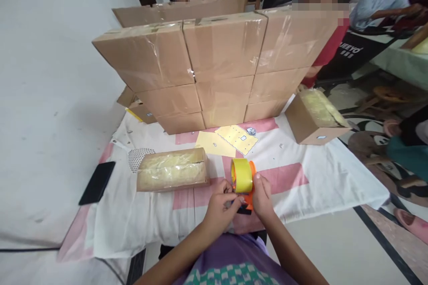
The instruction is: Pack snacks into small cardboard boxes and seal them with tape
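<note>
- The step in hand seems to be readying the tape: the person is working at the lower end of an orange tape dispenser (pixel 249 200), which is carrying a yellow tape roll (pixel 243 176), just below and right of the frame's centre.
- The right hand (pixel 262 197) is grasping the dispenser along its right side, the thumb lying along the orange frame.
- The left hand (pixel 221 204) is bringing its bent fingers and thumb close together by the dispenser's lower end; whether they are pinching the tape's loose end I cannot tell.
- The next move is probably calling for a steady right-hand hold and a fine left-hand pinch at that lower end.
- The dispenser's long axis is running roughly up and down the frame, the roll sitting at the top and the dark-tipped end pointing towards the bottom edge, at the person's body.
- The roll's own axis is running roughly across the frame, its open core facing left.
- A taped carton (pixel 172 170) is lying left of the hands, its long axis running nearly left to right; yellow sheets (pixel 214 144) are lying above the roll.
</note>
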Tool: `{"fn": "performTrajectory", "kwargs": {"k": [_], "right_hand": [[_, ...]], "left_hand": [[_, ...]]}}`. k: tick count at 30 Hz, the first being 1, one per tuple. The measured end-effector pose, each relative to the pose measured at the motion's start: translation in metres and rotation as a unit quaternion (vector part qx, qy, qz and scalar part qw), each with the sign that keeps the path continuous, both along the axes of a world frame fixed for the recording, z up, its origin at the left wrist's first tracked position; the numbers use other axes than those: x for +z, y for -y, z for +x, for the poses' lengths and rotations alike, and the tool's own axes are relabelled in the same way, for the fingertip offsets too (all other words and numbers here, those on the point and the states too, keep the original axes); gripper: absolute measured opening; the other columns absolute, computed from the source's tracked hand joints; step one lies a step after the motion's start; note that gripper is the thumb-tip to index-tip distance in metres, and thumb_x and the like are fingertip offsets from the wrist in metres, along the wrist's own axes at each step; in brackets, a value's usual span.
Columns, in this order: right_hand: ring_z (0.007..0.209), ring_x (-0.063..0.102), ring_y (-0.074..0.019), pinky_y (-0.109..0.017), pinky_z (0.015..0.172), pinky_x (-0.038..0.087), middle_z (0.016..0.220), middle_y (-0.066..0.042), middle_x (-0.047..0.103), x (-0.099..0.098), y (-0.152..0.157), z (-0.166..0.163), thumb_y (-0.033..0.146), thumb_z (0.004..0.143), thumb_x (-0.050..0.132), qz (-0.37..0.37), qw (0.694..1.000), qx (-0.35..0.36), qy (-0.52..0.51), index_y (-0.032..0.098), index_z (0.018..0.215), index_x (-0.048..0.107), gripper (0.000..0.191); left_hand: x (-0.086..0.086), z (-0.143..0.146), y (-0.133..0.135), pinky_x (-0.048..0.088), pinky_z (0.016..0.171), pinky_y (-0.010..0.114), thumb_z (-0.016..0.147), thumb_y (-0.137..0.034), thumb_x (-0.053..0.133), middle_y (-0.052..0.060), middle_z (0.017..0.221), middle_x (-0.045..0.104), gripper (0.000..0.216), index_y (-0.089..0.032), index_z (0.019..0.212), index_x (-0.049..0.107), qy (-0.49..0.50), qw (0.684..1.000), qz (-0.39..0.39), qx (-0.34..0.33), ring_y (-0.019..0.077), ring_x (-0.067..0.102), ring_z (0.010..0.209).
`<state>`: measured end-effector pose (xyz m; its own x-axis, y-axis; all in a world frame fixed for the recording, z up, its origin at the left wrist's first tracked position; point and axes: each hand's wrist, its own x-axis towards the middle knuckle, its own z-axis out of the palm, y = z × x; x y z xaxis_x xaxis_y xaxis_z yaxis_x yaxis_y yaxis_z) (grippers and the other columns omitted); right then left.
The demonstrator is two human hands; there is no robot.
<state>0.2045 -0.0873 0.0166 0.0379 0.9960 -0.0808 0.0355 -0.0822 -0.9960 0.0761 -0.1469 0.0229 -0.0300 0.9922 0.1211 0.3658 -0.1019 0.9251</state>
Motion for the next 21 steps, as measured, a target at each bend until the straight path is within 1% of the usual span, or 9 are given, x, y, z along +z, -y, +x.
{"fn": "performTrajectory", "kwargs": {"k": [1, 3, 7, 9, 11, 14, 17, 19, 21], "right_hand": [[0.060, 0.051, -0.0182, -0.031, 0.056, 0.045, 0.060, -0.002, 0.054, -0.002, -0.003, 0.000, 0.080, 0.088, 0.045, 0.005, 1.000, -0.025, 0.017, 0.022, 0.061, 0.052, 0.064], [0.058, 0.046, -0.0165, -0.031, 0.054, 0.041, 0.057, 0.000, 0.048, -0.004, -0.012, 0.002, 0.082, 0.087, 0.044, 0.019, 0.997, -0.062, 0.043, 0.023, 0.059, 0.046, 0.065], [0.056, 0.039, -0.0149, -0.030, 0.053, 0.037, 0.056, 0.003, 0.039, -0.004, -0.031, 0.005, 0.075, 0.091, 0.044, 0.031, 0.990, -0.124, 0.056, 0.025, 0.059, 0.039, 0.060], [0.059, 0.041, -0.0153, -0.029, 0.054, 0.039, 0.059, 0.003, 0.040, -0.002, -0.041, 0.007, 0.070, 0.093, 0.046, 0.018, 0.987, -0.157, 0.039, 0.025, 0.062, 0.040, 0.055], [0.063, 0.048, -0.0167, -0.029, 0.057, 0.043, 0.065, 0.002, 0.047, 0.000, -0.052, 0.008, 0.066, 0.095, 0.045, 0.010, 0.985, -0.171, 0.008, 0.024, 0.068, 0.046, 0.049], [0.069, 0.059, -0.0195, -0.031, 0.061, 0.050, 0.076, -0.001, 0.060, 0.004, -0.063, 0.008, 0.063, 0.095, 0.043, 0.009, 0.986, -0.159, -0.059, 0.023, 0.084, 0.055, 0.043], [0.070, 0.063, -0.0215, -0.033, 0.061, 0.052, 0.077, -0.003, 0.065, 0.008, -0.059, 0.005, 0.063, 0.092, 0.048, -0.024, 0.986, -0.106, -0.127, 0.022, 0.090, 0.059, 0.042], [0.067, 0.064, -0.0224, -0.034, 0.060, 0.053, 0.074, -0.003, 0.067, 0.011, -0.047, 0.004, 0.064, 0.090, 0.050, -0.047, 0.986, -0.067, -0.148, 0.022, 0.086, 0.061, 0.044], [0.061, 0.062, -0.0227, -0.035, 0.057, 0.052, 0.064, -0.003, 0.065, 0.014, -0.031, 0.009, 0.068, 0.089, 0.049, -0.056, 0.989, -0.034, -0.134, 0.023, 0.076, 0.062, 0.049]], "left_hand": [[-0.001, 0.001, -0.002, 0.043, 0.067, 0.029, 0.098, -0.049, 0.057, 0.004, 0.077, 0.046, 0.049, -0.018, 0.063, 0.072, 0.013, 1.000, -0.001, -0.005, 0.0171, 0.051, 0.076], [0.000, 0.002, -0.002, 0.041, 0.065, 0.028, 0.097, -0.050, 0.057, 0.003, 0.074, 0.045, 0.048, -0.018, 0.066, 0.073, 0.032, 0.999, -0.008, -0.019, 0.0161, 0.049, 0.073], [0.004, 0.007, -0.001, 0.039, 0.065, 0.028, 0.099, -0.050, 0.054, 0.003, 0.072, 0.047, 0.049, -0.018, 0.067, 0.071, 0.042, 0.998, -0.026, -0.038, 0.0157, 0.051, 0.071], [0.001, 0.008, 0.001, 0.039, 0.064, 0.027, 0.099, -0.050, 0.053, 0.003, 0.072, 0.049, 0.050, -0.018, 0.065, 0.070, 0.035, 0.998, -0.033, -0.041, 0.0161, 0.052, 0.072], [-0.005, 0.007, 0.004, 0.039, 0.064, 0.027, 0.100, -0.048, 0.052, 0.003, 0.072, 0.050, 0.049, -0.018, 0.065, 0.070, 0.017, 0.998, -0.033, -0.049, 0.0163, 0.054, 0.072], [-0.019, 0.001, 0.010, 0.039, 0.062, 0.027, 0.100, -0.043, 0.052, 0.003, 0.073, 0.052, 0.045, -0.019, 0.068, 0.071, -0.030, 0.998, -0.031, -0.056, 0.0160, 0.056, 0.071], [-0.027, -0.003, 0.016, 0.041, 0.062, 0.028, 0.101, -0.036, 0.052, 0.004, 0.072, 0.056, 0.041, -0.018, 0.068, 0.069, -0.097, 0.994, -0.004, -0.044, 0.0165, 0.058, 0.071], [-0.028, -0.002, 0.019, 0.042, 0.063, 0.030, 0.100, -0.031, 0.053, 0.005, 0.073, 0.059, 0.037, -0.019, 0.069, 0.068, -0.159, 0.985, 0.058, -0.040, 0.0181, 0.059, 0.072], [-0.026, 0.001, 0.023, 0.041, 0.063, 0.032, 0.098, -0.028, 0.054, 0.006, 0.074, 0.063, 0.032, -0.020, 0.071, 0.067, -0.235, 0.960, 0.143, -0.049, 0.0199, 0.059, 0.073]]}}
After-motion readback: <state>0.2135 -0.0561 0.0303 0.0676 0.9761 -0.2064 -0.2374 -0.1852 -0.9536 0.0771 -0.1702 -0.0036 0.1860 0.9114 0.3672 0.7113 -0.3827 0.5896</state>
